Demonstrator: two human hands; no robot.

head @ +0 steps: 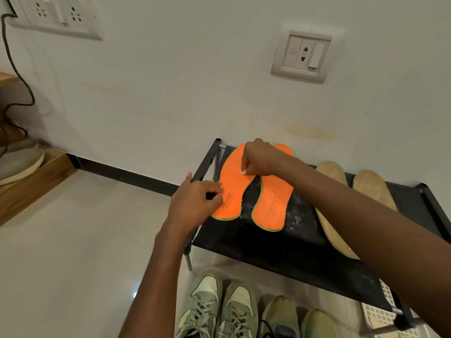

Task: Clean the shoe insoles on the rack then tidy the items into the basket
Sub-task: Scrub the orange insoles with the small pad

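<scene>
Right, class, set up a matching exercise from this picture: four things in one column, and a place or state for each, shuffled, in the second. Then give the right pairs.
Things:
1. left orange insole
2. tan insoles
3. left hand
4. right hand

Places or states:
A. pinches something small and white
B. on the floor below the rack
C. lie at the rack's right side
D. rests on the orange insole's heel end
E. under both hands

Pairs: 1-E, 2-C, 3-D, 4-A
</scene>
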